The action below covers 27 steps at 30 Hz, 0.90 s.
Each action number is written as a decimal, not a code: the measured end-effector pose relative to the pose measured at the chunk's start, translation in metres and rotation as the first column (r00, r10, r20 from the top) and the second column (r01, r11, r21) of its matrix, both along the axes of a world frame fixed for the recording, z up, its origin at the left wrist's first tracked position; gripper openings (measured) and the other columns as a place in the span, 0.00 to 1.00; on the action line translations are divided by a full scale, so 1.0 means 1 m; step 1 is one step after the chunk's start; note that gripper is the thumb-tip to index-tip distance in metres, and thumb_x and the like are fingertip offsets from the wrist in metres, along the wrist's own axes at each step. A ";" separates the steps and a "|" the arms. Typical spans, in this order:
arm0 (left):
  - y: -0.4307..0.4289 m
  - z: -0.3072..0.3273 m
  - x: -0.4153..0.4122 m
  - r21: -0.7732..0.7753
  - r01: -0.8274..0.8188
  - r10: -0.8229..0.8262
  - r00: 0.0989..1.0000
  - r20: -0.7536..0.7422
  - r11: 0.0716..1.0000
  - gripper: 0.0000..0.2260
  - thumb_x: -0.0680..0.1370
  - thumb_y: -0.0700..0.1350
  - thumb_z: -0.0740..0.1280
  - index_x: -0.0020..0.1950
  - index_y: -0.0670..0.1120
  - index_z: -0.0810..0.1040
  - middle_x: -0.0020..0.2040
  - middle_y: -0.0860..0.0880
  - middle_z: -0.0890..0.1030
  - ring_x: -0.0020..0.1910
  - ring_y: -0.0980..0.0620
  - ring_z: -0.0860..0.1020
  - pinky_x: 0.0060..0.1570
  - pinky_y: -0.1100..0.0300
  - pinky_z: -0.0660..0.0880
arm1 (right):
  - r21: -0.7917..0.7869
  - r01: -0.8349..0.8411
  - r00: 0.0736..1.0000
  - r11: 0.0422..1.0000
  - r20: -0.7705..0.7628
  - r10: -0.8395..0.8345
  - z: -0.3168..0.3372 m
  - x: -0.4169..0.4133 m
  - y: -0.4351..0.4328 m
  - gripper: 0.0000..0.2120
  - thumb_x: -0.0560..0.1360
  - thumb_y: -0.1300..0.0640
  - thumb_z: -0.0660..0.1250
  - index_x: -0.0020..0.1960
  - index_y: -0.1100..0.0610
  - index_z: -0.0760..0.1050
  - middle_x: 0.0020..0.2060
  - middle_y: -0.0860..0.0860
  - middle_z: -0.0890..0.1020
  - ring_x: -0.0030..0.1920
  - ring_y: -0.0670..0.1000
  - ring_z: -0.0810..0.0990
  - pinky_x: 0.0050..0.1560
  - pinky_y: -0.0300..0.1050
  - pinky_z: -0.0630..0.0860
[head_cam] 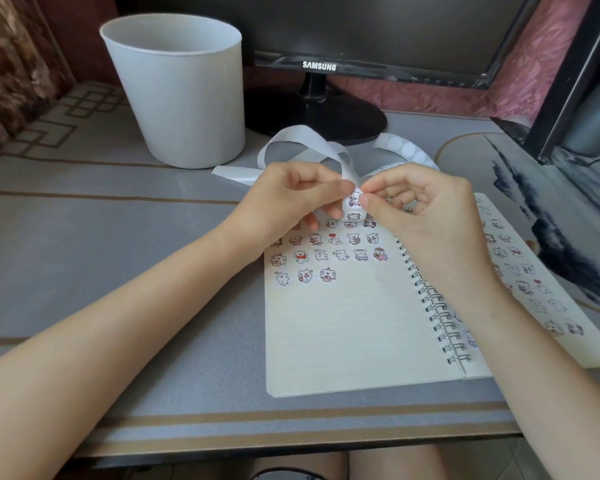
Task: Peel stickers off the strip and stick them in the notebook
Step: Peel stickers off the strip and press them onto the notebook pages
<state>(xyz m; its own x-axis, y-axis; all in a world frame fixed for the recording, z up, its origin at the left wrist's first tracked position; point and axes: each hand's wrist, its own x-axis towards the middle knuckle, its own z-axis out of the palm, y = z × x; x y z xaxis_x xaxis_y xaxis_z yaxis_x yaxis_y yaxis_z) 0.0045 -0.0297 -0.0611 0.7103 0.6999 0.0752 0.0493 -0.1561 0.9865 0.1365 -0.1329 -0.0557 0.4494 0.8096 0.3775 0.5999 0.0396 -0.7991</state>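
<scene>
Forearms converging over notebook, left hand pinching strip, right hand pinching sticker

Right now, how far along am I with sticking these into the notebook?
Several rows of stickers already fill the top of the left page of the notebook; the last row has three. Your left hand holds the strip while your right hand pinches the next sticker. The page's lower half is bare, so plenty remains.
</scene>
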 end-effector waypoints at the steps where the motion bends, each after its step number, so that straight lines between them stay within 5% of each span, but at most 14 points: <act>1: 0.000 0.000 0.000 0.008 0.004 -0.004 1.000 0.000 1.000 0.05 0.76 0.43 0.69 0.41 0.46 0.81 0.35 0.48 0.81 0.35 0.58 0.79 0.30 0.68 0.72 | 0.000 0.005 1.000 1.000 -0.002 -0.005 0.000 0.000 0.000 0.03 0.70 0.59 0.73 0.43 0.53 0.82 0.38 0.48 0.83 0.38 0.56 0.79 0.42 0.47 0.78; 8: -0.001 0.000 0.000 0.019 0.002 -0.001 1.000 -0.014 1.000 0.05 0.76 0.43 0.69 0.42 0.45 0.83 0.34 0.48 0.81 0.32 0.59 0.77 0.29 0.69 0.71 | -0.023 0.013 1.000 1.000 0.012 -0.013 0.002 -0.002 -0.001 0.03 0.70 0.59 0.74 0.42 0.53 0.81 0.36 0.49 0.83 0.35 0.52 0.78 0.38 0.43 0.76; 11: -0.001 0.000 0.000 0.003 -0.005 0.005 1.000 -0.025 1.000 0.05 0.76 0.43 0.69 0.41 0.44 0.82 0.34 0.47 0.81 0.31 0.60 0.76 0.29 0.69 0.71 | -0.044 0.041 0.996 0.998 0.085 -0.037 -0.001 -0.001 -0.001 0.03 0.70 0.57 0.74 0.41 0.51 0.81 0.32 0.45 0.80 0.29 0.46 0.73 0.31 0.34 0.67; 17: -0.002 0.001 0.000 -0.055 -0.026 0.025 0.999 -0.030 0.998 0.07 0.77 0.41 0.67 0.40 0.42 0.79 0.35 0.46 0.80 0.25 0.61 0.75 0.28 0.70 0.71 | -0.025 0.050 0.969 0.998 0.244 -0.042 -0.001 -0.002 -0.004 0.02 0.71 0.55 0.73 0.41 0.50 0.80 0.40 0.41 0.77 0.41 0.46 0.72 0.48 0.39 0.69; 22: 0.004 -0.002 0.000 -0.076 -0.077 0.076 0.997 -0.021 0.994 0.08 0.77 0.41 0.68 0.37 0.42 0.79 0.31 0.51 0.80 0.31 0.59 0.78 0.28 0.69 0.72 | -0.018 -0.090 0.995 0.996 -0.053 0.089 0.009 -0.009 -0.010 0.02 0.70 0.61 0.73 0.41 0.55 0.81 0.36 0.45 0.81 0.33 0.40 0.73 0.33 0.29 0.68; 27: 0.003 -0.003 0.001 -0.071 -0.074 0.072 0.997 -0.024 0.995 0.09 0.77 0.41 0.68 0.36 0.43 0.78 0.31 0.52 0.80 0.31 0.59 0.78 0.29 0.69 0.73 | -0.328 -0.329 0.925 0.886 -0.302 0.231 0.009 -0.009 -0.013 0.02 0.69 0.64 0.73 0.40 0.59 0.80 0.35 0.51 0.82 0.35 0.43 0.77 0.35 0.31 0.72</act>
<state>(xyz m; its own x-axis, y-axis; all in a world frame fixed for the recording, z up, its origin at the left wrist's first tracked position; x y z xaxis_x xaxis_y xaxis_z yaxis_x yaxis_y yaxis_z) 0.0055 -0.0262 -0.0641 0.6582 0.7528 0.0081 0.0790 -0.0797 0.9937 0.1277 -0.1458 -0.0466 0.2219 0.9730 -0.0631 0.3883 -0.1476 -0.9097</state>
